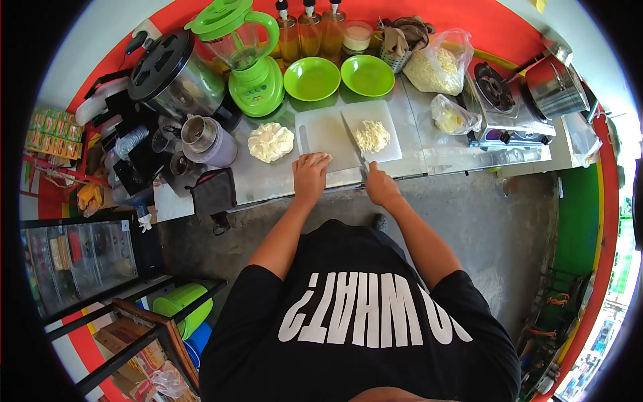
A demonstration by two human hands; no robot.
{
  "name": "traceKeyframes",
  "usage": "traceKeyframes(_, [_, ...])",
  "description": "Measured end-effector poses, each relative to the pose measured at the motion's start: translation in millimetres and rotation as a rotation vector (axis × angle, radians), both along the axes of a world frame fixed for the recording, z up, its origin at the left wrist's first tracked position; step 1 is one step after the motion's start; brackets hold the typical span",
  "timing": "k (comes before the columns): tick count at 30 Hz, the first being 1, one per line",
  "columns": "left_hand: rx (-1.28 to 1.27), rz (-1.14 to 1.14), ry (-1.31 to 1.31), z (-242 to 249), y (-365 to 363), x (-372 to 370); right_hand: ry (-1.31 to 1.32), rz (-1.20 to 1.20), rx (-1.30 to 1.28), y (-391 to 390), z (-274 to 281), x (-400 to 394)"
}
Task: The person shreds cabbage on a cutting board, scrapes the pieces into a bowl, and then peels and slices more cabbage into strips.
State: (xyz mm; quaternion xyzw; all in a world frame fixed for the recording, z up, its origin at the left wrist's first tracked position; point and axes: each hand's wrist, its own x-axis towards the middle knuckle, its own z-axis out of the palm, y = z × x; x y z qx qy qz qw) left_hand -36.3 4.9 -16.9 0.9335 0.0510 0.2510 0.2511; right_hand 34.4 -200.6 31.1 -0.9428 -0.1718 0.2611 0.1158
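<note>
My right hand point(382, 185) is closed round the handle of a knife point(351, 139), its blade lying across the white cutting board point(325, 137). Right beside the blade is a small heap of shredded cabbage point(372, 137). At the near left edge of the board, my left hand point(311, 177) rests with its fingers curled together. Something pale shows at its fingertips, too small to name. A pale cabbage head point(270, 142) sits on the metal counter, left of the board and apart from it.
Two green bowls point(312, 79) stand behind the board, with a green blender point(255, 84) to their left. Toward the right are a bag of shredded cabbage point(435, 70), a smaller bag point(453, 116) and a gas stove point(506, 134) with a metal pot point(557, 90). A purple container point(218, 144) stands left.
</note>
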Motion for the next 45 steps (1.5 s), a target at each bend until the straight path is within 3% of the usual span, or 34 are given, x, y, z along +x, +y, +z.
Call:
traceKeyframes(2, [-0.141, -0.031, -0.003, -5, 2, 4, 0.004, 0.016, 0.062, -6, 3, 6])
traceKeyframes(6, [-0.165, -0.036, 0.006, -12, 5, 16, -0.010, 0.072, 0.271, -9, 10, 4])
traceKeyframes(10, [-0.155, -0.018, 0.071, -8, 3, 24, -0.019, 0.075, 0.277, 1, 10, -3])
traceKeyframes(16, [-0.026, -0.037, 0.242, 8, 3, 37, -0.027, 0.136, 0.254, 5, 17, -16])
traceKeyframes(24, [0.045, -0.071, 0.280, 7, 6, 43, 0.010, 0.214, -0.026, 20, 37, -28])
traceKeyframes(31, [0.073, -0.093, 0.264, 8, 5, 41, -0.002, 0.235, -0.015, 25, 52, -20])
traceKeyframes(38, [-0.026, -0.081, 0.250, 1, 7, 40, -0.027, 0.136, 0.003, 26, -4, -21])
traceKeyframes(45, [-0.029, -0.052, 0.252, 8, 5, 39, -0.077, 0.194, 0.008, 35, 26, -17])
